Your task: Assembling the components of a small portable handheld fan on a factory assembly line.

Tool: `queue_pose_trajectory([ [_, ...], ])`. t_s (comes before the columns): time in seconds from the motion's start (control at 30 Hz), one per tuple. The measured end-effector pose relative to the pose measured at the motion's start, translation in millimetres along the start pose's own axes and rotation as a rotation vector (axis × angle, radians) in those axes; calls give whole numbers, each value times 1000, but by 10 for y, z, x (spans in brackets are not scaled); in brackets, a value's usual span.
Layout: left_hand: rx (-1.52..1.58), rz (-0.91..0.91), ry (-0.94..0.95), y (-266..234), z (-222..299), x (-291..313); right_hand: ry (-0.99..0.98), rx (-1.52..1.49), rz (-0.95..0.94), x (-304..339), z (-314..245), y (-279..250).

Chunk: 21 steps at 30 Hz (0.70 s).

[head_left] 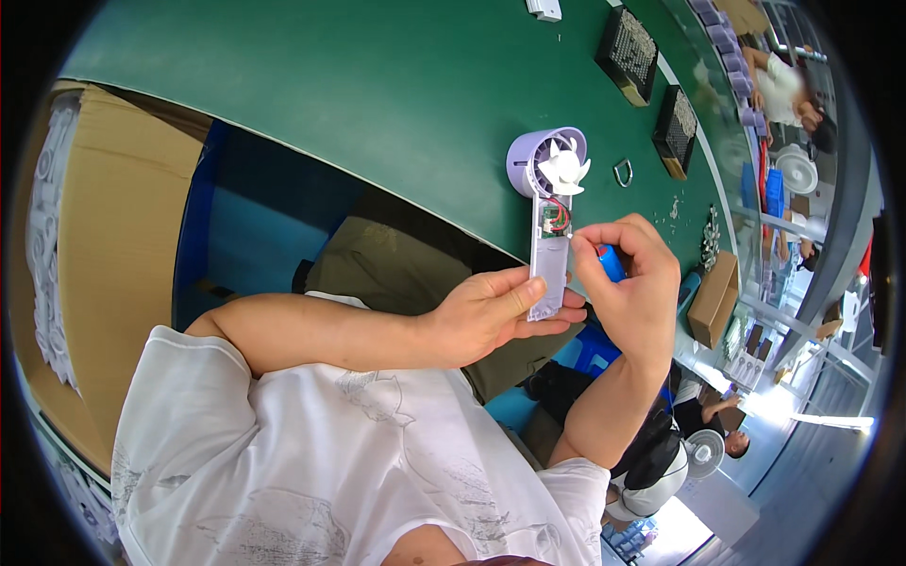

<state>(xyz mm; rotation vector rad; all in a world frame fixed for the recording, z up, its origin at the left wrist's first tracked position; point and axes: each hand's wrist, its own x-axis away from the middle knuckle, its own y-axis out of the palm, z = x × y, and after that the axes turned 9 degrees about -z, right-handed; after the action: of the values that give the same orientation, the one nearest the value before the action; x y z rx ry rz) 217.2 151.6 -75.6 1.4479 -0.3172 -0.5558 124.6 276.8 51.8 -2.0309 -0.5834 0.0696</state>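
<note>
My left hand (491, 316) is closed around the lower end of an open handheld fan (549, 278). The fan has a lilac ring head, white blades and a long handle shell with its inside facing up. Red wires and a small green circuit board (554, 221) show in the handle just below the head. My right hand (634, 269) is closed, thumb and forefinger pinched beside the circuit board. Within its curled fingers sits a blue cylinder (612, 263) with a reddish end, looking like a battery. Whatever lies between the fingertips is too small to tell.
On the green table (330, 85), a metal ring (623, 173) lies right of the fan. Two black trays of small parts (628, 57) stand farther back. Right are a screw pile (710, 236) and a cardboard box (714, 300). A large carton (123, 236) stands left. Other people work at right.
</note>
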Motion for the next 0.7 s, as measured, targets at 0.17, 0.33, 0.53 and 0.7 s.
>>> queue_pose_trajectory([
  [0.17, -2, 10, 4, 24, 22, 23, 31, -278, 63, 114, 23, 99],
  [0.33, 3, 20, 0, 22, 8, 21, 40, -479, 210, 250, 90, 195],
  [0.53, -7, 7, 5, -2, 3, 33, 94, -709, 401, 263, -8, 255],
  [0.7, 7, 16, -1, -10, 4, 38, 114, -731, 439, 224, -54, 312],
])
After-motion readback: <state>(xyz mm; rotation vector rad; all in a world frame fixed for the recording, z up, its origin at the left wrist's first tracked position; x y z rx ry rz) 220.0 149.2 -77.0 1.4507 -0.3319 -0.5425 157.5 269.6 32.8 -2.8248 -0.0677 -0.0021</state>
